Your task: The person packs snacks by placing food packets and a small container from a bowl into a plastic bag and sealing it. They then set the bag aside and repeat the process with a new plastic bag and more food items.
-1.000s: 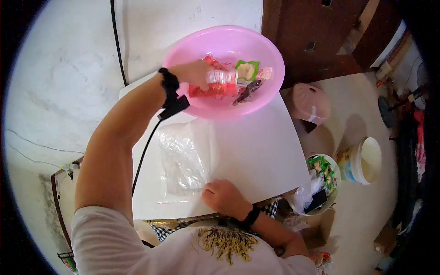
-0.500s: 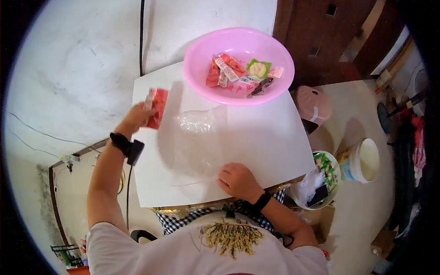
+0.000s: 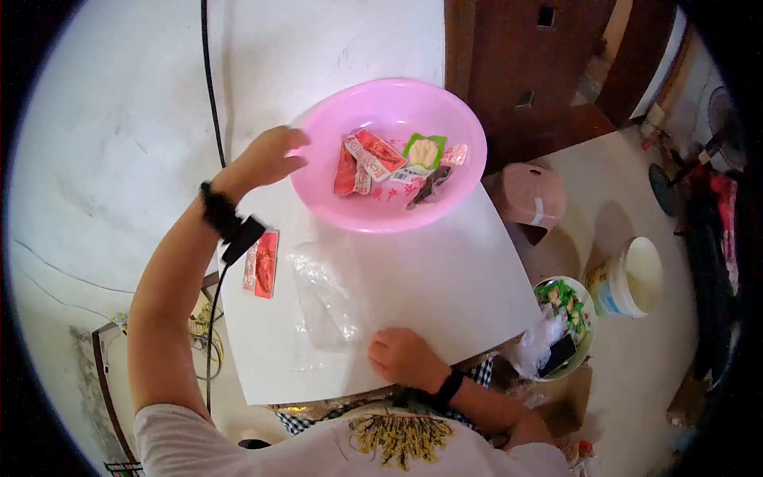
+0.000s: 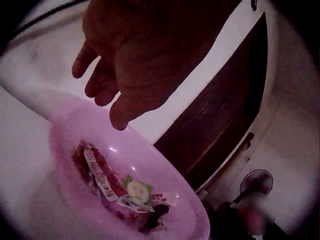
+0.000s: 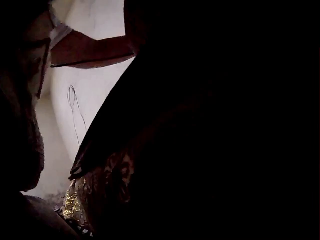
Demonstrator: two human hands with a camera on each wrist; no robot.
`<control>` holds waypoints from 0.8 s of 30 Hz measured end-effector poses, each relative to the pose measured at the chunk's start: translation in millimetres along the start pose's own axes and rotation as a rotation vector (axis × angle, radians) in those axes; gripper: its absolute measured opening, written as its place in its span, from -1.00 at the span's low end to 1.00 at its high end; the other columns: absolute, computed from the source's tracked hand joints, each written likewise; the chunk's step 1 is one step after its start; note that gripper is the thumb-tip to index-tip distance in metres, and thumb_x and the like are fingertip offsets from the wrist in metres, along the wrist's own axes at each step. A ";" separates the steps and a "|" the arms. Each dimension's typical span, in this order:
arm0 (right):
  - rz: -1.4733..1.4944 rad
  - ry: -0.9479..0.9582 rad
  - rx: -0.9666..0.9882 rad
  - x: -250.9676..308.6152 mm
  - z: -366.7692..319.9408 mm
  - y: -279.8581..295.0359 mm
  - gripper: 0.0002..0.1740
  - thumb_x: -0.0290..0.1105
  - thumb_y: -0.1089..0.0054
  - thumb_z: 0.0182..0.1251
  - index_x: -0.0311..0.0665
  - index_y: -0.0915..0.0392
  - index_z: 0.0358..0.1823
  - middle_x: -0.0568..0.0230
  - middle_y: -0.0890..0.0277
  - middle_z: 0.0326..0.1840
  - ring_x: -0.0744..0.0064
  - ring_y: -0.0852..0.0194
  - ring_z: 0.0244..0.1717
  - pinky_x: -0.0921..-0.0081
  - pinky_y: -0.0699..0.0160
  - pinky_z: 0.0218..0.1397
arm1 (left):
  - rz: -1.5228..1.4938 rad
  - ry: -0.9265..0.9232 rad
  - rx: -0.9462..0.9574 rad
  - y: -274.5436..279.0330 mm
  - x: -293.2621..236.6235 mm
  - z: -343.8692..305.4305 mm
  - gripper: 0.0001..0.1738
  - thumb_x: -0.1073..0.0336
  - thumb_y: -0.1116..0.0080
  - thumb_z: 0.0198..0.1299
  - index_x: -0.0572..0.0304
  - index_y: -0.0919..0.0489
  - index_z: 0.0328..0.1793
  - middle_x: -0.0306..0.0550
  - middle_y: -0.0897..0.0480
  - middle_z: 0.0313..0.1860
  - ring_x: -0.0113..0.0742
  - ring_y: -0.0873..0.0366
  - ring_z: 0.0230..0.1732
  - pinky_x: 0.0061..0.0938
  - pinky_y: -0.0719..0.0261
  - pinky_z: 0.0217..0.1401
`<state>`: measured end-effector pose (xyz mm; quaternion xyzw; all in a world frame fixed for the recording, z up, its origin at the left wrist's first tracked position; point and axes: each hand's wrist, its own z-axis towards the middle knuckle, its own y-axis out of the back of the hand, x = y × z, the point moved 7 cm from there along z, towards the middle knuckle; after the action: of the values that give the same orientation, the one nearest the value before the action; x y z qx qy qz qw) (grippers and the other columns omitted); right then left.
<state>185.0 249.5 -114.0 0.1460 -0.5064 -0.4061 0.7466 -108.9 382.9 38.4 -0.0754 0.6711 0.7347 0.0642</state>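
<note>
My left hand (image 3: pixel 266 155) is at the left rim of a pink plastic basin (image 3: pixel 318 195), fingers spread and holding nothing; the left wrist view shows it above the basin too. Inside the basin lie red-and-white packets (image 3: pixel 380 155), a green-edged pack with pale contents (image 3: pixel 424 153) and a dark, narrow packet (image 3: pixel 430 188). A single red packet (image 3: pixel 261 266) lies flat at the table's left side. Right of it is a crumpled clear plastic bag (image 3: pixel 326 302). My right hand (image 3: pixel 407 358) rests loosely curled on the table's near edge, beside the bag. The right wrist view is mostly dark.
The white table (image 3: pixel 445 286) stands against a wall. On the floor to its right are a pink stool (image 3: pixel 531 195), a white bucket (image 3: pixel 636 278) and a bin (image 3: pixel 590 334) with green scraps. A black cable (image 3: pixel 208 79) hangs at the left.
My left hand took a red packet out of the basin, set it down on the table's left side, let go and moved back to the basin's rim. The right hand stays put.
</note>
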 end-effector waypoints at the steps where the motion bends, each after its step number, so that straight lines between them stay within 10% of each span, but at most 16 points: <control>1: 0.014 -0.007 0.002 -1.3 0.4 0.5 -0.82 -0.42 -0.19 0.06 -0.25 -0.36 -0.53 0.17 -0.35 -0.48 0.13 -0.39 -0.43 0.22 -0.42 -0.39 | 0.072 -0.082 0.048 -13.9 -4.8 26.6 -0.59 0.29 -0.28 -0.02 0.22 -0.58 0.01 0.11 -0.59 -0.06 0.02 -0.51 0.02 -0.24 -0.47 0.09; 13: 0.092 -0.003 0.007 -4.9 3.2 16.6 -0.92 -0.44 -0.05 0.05 -0.29 -0.38 -0.47 0.14 -0.38 -0.43 0.17 -0.46 -0.34 0.25 -0.51 -0.30 | 0.560 -0.230 0.520 -138.6 -32.7 147.0 -0.25 0.31 -0.38 -0.18 0.03 -0.42 0.27 0.12 -0.47 0.19 0.06 -0.41 0.23 -0.06 -0.40 0.18; 24: 0.038 -0.045 0.077 -6.4 -0.8 4.8 -0.93 -0.43 -0.05 0.04 -0.25 -0.39 -0.49 0.17 -0.38 -0.43 0.17 -0.46 -0.32 0.26 -0.50 -0.24 | 0.465 -0.395 0.296 -92.3 -35.3 140.9 -0.62 0.10 -0.40 -0.24 0.09 -0.61 -0.29 -0.01 -0.62 -0.34 0.07 -0.56 -0.21 -0.09 -0.52 -0.11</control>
<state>186.9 257.2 -115.4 0.1555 -0.5411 -0.3753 0.7363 -59.7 531.8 -32.4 0.2336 0.7442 0.6249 0.0339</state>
